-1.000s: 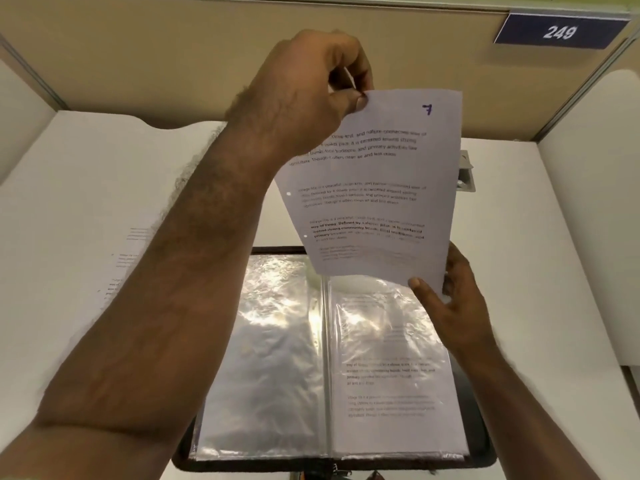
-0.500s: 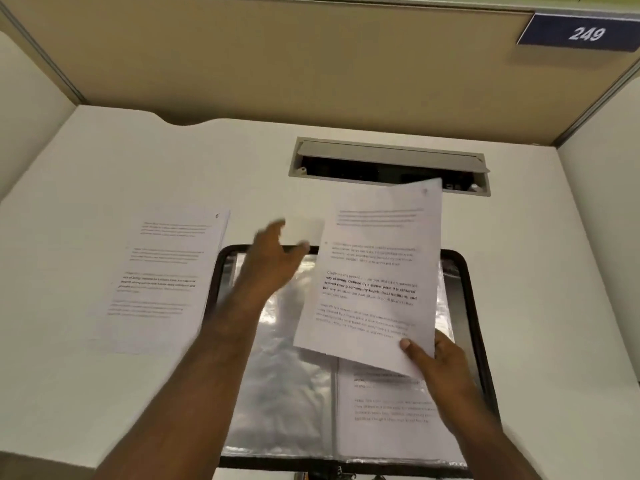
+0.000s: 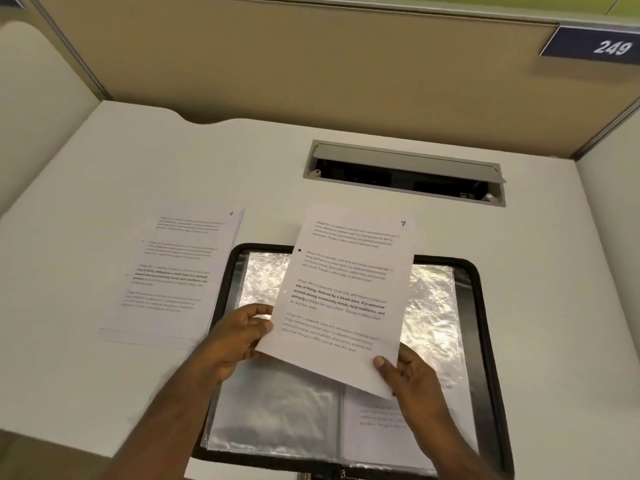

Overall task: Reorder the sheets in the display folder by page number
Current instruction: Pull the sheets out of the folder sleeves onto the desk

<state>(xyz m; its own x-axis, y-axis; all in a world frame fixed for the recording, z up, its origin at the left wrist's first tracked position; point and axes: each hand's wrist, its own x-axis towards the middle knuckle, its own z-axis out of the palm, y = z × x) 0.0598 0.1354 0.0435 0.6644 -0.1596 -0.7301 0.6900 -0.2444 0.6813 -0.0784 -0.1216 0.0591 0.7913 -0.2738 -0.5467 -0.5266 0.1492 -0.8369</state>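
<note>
On the white surface (image 3: 540, 306) toward its left edge lies a printed paper sheet numbered 6 (image 3: 173, 275). The left hand (image 3: 239, 337) has returned to pinch the white sheet numbered 7 (image 3: 346, 292), the right hand (image 3: 412, 379) pinching its lower corner, above the open black display folder (image 3: 481, 341); it probably goes on the pile next.

Soft, even overhead light, fairly bright. Strong glare flares off the plastic sleeves (image 3: 266, 278) of the open folder, washing them silver. Faint shadows sit under the held sheet (image 3: 346, 292). Wide-angle bending curves the edges; small print reads soft.
</note>
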